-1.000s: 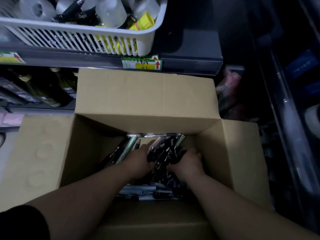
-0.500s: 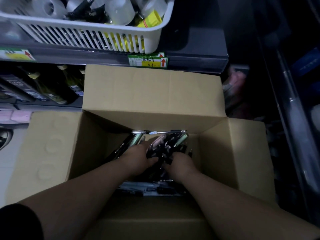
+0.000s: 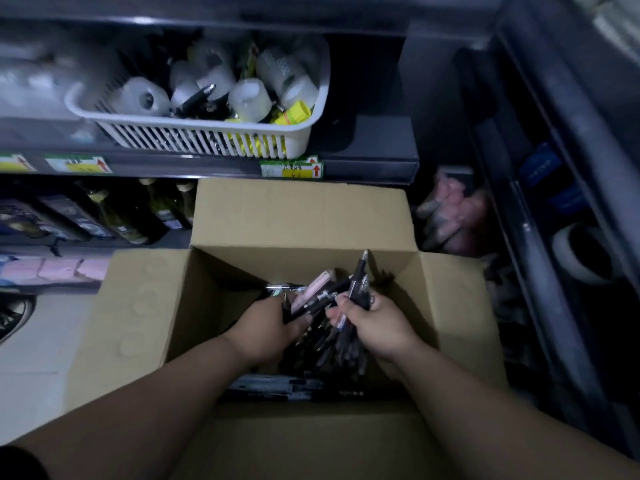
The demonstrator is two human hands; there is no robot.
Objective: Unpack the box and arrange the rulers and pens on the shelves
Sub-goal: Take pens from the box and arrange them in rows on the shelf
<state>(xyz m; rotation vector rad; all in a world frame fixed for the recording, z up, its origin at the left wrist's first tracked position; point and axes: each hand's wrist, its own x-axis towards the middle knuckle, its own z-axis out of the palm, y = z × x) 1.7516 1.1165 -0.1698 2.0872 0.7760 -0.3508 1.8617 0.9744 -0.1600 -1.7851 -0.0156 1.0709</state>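
An open cardboard box (image 3: 301, 216) stands on the floor below the shelves, its flaps spread out. Both of my hands are inside it, holding one large bunch of pens (image 3: 332, 296), mostly black with one pale pink. My left hand (image 3: 266, 327) grips the bunch from the left and my right hand (image 3: 374, 323) grips it from the right. The pens' tips point up and away, above the box bottom. More dark pens or rulers (image 3: 277, 386) lie on the box floor under my forearms; I cannot tell which.
A white slotted basket (image 3: 207, 136) with tape rolls, a pen and yellow items sits on the shelf above the box. The shelf space (image 3: 377, 133) to its right holds nothing I can see. Bottles (image 3: 114, 216) lie on the lower shelf at left. A dark rack (image 3: 554, 237) stands at right.
Both hands have risen from the bottom of the box with the bunch of pens gathered between them. My head has tilted up, showing more of the shelf and basket.
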